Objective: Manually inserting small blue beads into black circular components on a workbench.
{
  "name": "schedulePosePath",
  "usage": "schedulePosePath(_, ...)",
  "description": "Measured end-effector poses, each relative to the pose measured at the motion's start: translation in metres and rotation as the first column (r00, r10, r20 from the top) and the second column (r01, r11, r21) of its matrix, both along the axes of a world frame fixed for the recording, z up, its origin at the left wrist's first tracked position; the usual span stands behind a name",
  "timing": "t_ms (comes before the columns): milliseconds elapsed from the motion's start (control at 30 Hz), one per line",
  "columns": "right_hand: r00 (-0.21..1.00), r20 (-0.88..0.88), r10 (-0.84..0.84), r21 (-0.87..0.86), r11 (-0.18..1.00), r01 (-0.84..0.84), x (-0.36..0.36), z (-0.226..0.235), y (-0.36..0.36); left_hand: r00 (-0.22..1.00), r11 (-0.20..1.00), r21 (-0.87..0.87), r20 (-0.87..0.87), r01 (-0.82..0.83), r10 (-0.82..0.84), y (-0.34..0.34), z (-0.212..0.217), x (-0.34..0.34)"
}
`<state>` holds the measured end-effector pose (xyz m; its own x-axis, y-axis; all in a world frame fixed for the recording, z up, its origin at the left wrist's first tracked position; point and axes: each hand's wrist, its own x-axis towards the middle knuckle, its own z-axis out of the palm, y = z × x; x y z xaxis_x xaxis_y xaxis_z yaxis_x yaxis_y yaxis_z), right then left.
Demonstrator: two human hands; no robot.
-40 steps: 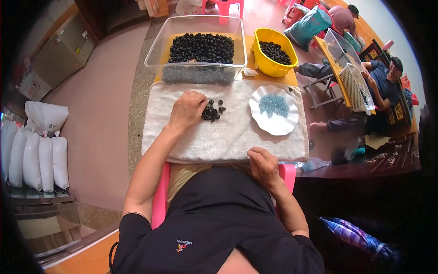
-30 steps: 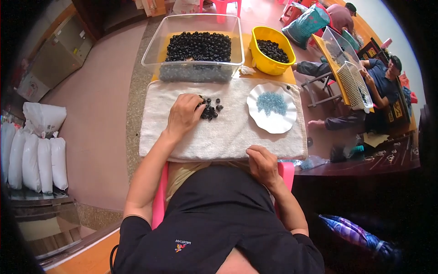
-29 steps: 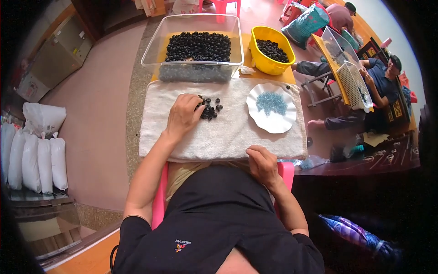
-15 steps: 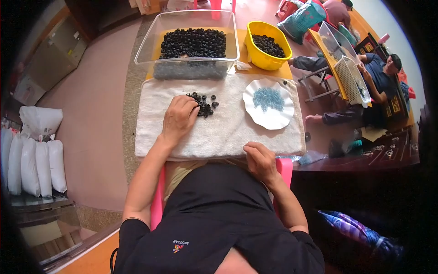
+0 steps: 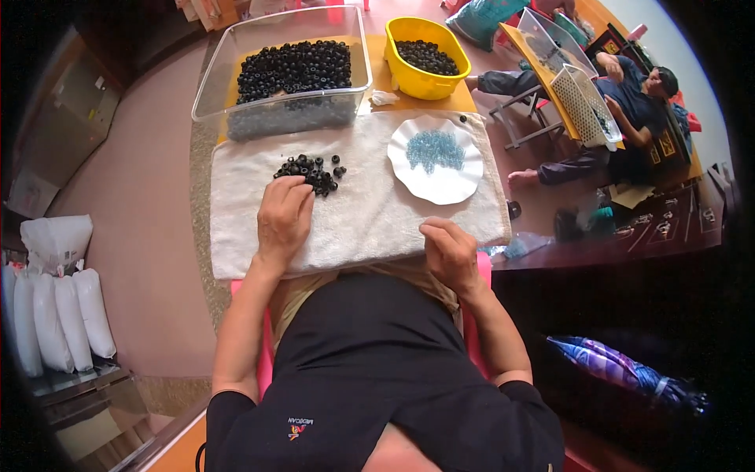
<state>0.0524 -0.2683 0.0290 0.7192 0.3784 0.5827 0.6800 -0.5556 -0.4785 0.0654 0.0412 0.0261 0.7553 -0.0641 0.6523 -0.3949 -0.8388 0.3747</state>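
A small heap of black beads (image 5: 321, 179) lies on the white towel (image 5: 362, 228), with a few strays at its right. My left hand (image 5: 284, 220) rests at the heap's near left edge, its fingers bent together and the tips at the beads. Whatever is between those fingertips is too small to tell. Closer to my body, my right hand (image 5: 451, 253) hovers by the towel's near edge, thumb and fingers curled together. I cannot see what, if anything, they pinch. Beyond it stands a white wavy-rimmed plate (image 5: 435, 187) bearing tiny blue glass-like beads (image 5: 434, 150).
A clear plastic bin (image 5: 358, 75) of black beads and a yellow tub (image 5: 425, 82) of more stand behind the towel. One black bead (image 5: 462, 119) lies past the plate. At the right a person (image 5: 641, 102) sits by another table. White sacks (image 5: 67, 318) stand at left.
The whole view has shifted, so the table things sit further left. My left hand has drawn back slightly from the heap, uncovering more beads. My right hand stays curled near the towel's edge.
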Motion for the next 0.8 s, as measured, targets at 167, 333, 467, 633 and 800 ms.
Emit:
schedulePosePath(167,0.999,0.029,-0.033,-0.012,0.999,0.034,0.002,-0.001,-0.009,0.997,0.997,-0.014,0.012,0.078,-0.078,-0.008,-0.002,-0.032)
schedulePosePath(333,1.0,0.028,0.006,-0.107,0.994,-0.003,-0.008,0.007,-0.016,0.987,0.988,0.001,-0.046,0.156,-0.156,0.003,0.001,-0.07)
schedulePosePath(467,0.997,0.052,0.053,-0.346,0.938,-0.031,-0.012,0.004,-0.019,0.953,0.96,0.082,-0.171,0.267,-0.25,0.013,0.0,-0.087)
schedulePosePath(633,0.997,0.081,0.005,-0.466,0.884,0.033,-0.01,0.002,-0.01,0.967,0.935,0.262,-0.155,0.237,-0.202,0.018,-0.006,-0.087)
schedulePosePath(800,0.985,0.166,0.054,-0.586,0.809,0.054,-0.002,-0.003,-0.005,0.977,0.868,0.449,-0.125,0.212,-0.174,0.013,-0.011,-0.072)
